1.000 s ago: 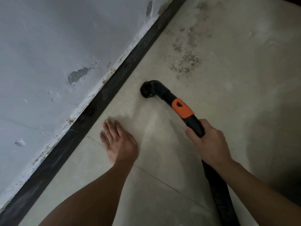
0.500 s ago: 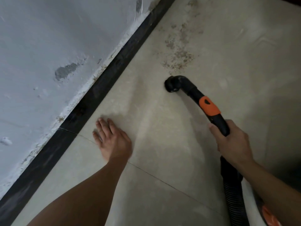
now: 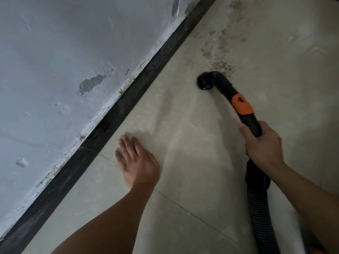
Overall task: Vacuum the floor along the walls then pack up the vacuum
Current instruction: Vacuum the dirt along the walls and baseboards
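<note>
While I kneel on the tiled floor point(image 3: 192, 180), my left hand point(image 3: 138, 163) lies flat, fingers together | my right hand point(image 3: 260, 145) grips the vacuum hose point(image 3: 256, 195) | its black nozzle point(image 3: 206, 81) touches the floor beside brown stains point(image 3: 219, 50), apart from the dark skirting point(image 3: 117, 111).

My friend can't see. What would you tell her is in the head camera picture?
A person's right hand grips a black vacuum hose with an orange collar, its nozzle pressed to a pale tiled floor beside a brownish dirt patch. The left hand rests flat on the floor near a dark baseboard under a chipped grey wall.
</note>
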Motion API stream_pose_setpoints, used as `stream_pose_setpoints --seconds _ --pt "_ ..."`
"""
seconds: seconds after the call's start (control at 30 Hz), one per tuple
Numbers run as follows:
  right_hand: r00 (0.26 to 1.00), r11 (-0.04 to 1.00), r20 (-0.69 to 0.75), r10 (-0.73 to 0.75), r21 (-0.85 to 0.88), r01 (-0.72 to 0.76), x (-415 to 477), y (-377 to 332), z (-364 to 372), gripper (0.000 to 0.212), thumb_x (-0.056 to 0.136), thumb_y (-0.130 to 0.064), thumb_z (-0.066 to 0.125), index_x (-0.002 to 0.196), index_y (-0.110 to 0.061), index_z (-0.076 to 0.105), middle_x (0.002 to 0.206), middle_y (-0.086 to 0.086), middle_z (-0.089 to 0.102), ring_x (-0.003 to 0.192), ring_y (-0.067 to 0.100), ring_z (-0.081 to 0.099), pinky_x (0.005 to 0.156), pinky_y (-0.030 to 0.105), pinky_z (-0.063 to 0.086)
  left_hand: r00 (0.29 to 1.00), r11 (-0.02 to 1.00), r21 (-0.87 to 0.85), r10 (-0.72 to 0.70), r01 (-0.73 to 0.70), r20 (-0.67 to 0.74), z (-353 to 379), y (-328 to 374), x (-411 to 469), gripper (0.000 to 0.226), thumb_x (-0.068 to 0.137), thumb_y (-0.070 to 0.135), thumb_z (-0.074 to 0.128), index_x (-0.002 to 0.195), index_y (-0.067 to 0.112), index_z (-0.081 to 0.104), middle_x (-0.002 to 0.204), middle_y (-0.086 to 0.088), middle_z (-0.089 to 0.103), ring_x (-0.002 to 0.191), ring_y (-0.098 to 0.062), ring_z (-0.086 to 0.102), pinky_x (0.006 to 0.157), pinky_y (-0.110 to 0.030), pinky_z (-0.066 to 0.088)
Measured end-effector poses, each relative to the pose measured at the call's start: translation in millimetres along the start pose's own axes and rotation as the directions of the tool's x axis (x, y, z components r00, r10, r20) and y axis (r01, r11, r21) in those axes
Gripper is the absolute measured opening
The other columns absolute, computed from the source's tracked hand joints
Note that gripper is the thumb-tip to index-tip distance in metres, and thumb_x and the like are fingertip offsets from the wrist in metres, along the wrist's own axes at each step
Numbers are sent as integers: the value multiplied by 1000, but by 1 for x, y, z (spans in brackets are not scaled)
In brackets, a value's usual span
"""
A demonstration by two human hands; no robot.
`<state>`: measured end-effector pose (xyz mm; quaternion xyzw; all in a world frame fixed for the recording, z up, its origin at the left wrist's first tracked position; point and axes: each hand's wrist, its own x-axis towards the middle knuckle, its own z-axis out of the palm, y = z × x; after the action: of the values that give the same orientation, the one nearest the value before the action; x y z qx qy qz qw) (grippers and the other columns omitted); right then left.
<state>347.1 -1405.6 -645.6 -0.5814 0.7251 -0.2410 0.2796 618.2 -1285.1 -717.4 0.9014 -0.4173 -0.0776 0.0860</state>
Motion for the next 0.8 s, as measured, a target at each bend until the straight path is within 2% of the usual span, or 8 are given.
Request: stream_pose_setpoints --seconds 0.17,0.27,0.4,0.5,0.63,0.8 --pt "999 1000 -47 9 16 -8 21 -16 13 38 87 -58 58 95 -21 58 73 11 65 64 31 65 63 44 58 1000 1000 -20 2 -2 -7 0 2 -1 55 100 25 33 149 1 25 160 -18 8 149 -28 0 120 -49 3" --pt "998 998 21 -52 -26 53 36 -28 22 37 87 -59 57 96 -24 57 71 9 64 62 30 65 60 39 56 1000 1000 -9 -7 7 11 -2 2 -1 56 100 26 31 149 2 23 160 -17 7 149 -27 -1 120 -48 3" --pt "999 1000 -18 -30 -6 30 61 -42 31 39 87 -60 57 95 -22 57 75 11 65 66 33 66 63 43 58 1000 1000 8 7 -7 28 -2 2 0 57 101 29 26 150 3 18 160 -16 0 148 -27 -7 120 -47 -1" --pt "997 996 15 -76 -49 76 79 -54 36 42 85 -63 57 93 -22 58 71 11 65 59 29 66 59 38 56 999 1000 14 12 -12 43 -3 2 -1 57 101 30 23 151 3 15 160 -15 -4 148 -27 -10 120 -48 0" --pt "998 998 1 -56 -11 56 104 -72 46 45 81 -65 58 91 -21 58 70 12 65 53 27 65 55 36 55 999 1000 24 9 -10 50 -3 1 0 59 99 31 20 151 3 17 160 -16 -3 148 -27 -10 120 -49 2" --pt "981 992 146 -125 54 118 103 -94 54 34 86 -55 64 87 -22 57 58 7 60 34 10 55 37 21 42 998 1000 28 4 -6 61 -3 1 1 61 97 32 18 151 2 19 160 -16 -3 148 -28 -9 120 -49 1"
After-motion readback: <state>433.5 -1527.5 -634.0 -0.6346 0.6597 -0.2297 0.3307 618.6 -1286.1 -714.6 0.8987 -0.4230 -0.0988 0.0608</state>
